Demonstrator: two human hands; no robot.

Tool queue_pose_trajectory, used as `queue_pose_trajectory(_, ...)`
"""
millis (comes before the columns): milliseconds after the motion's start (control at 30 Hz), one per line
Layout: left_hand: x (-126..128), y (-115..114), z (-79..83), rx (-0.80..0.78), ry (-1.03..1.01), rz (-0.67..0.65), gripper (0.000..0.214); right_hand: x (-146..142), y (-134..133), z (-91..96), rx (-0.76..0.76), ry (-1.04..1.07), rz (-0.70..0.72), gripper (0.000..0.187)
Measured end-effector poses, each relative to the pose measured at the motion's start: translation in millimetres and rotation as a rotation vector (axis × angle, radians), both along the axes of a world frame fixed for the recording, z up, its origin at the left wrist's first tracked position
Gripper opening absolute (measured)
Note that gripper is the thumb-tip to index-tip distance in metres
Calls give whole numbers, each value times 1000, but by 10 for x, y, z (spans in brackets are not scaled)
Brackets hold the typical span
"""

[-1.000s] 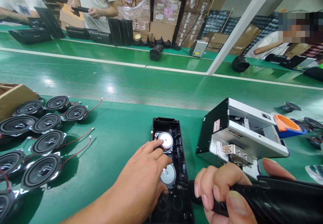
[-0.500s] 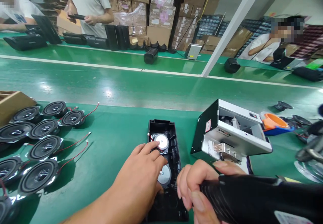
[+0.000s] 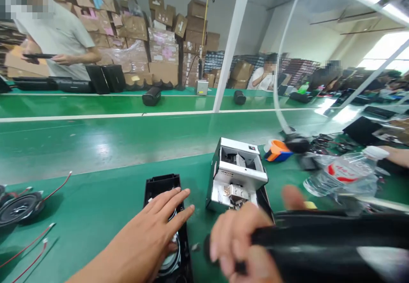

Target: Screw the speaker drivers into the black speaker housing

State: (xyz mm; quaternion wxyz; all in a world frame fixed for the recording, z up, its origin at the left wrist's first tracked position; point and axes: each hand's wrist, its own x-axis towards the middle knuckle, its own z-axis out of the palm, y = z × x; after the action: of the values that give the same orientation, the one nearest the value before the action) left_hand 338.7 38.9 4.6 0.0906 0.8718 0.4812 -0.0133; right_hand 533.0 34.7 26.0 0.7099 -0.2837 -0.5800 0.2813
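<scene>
My left hand (image 3: 153,227) is over a black speaker housing (image 3: 162,180), palm down with its fingers stretched out. It covers much of the housing, and parts of the round speaker drivers (image 3: 174,255) inside show around it. My right hand (image 3: 244,242) is wrapped round a thick black electric screwdriver (image 3: 319,240), which lies roughly level and reaches out of view at the right. The hand and the tool are blurred, so the tip is unclear. Just beyond the right hand stands a white and black screw feeder (image 3: 239,168).
Loose speaker drivers with red wires (image 3: 21,208) lie at the left. To the right are an orange and blue tape roll (image 3: 277,150), a clear water bottle (image 3: 343,172) and dark clutter. People, black speaker boxes and stacked cartons (image 3: 162,53) are across the green bench.
The view has swung right. My left hand's fingers have straightened and lifted off the driver in the housing. My right hand still holds the screwdriver, now blurred by motion.
</scene>
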Motion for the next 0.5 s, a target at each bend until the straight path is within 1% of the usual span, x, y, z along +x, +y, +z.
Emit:
queue_pose_trajectory(33,18,62,17,-20,14,-44,78,119,53,66,21,55,-22,37)
queue_pose_trajectory(67,34,120,23,-25,0,-91,71,231,119,119,39,119,-59,41)
queue_pose_trajectory(133,62,213,14,22,-53,-158,45,407,276,175,93,191,-134,53)
queue_pose_trajectory(167,77,246,10,65,-73,-175,33,468,356,177,119,173,-167,56)
queue_pose_trajectory(200,92,269,15,105,-79,-185,26,509,429,166,143,124,-170,57)
queue_pose_trajectory(300,121,302,98,154,4,-197,18,541,559,107,146,-3,-139,53)
queue_pose_trajectory(367,80,309,187,138,112,-149,10,516,556,85,109,-8,-149,50)
queue_pose_trajectory(433,-40,302,260,106,205,-43,5,481,491,82,15,19,-134,48)
queue_pose_trajectory(500,-224,263,296,70,244,96,13,447,383,82,-135,37,-62,46)
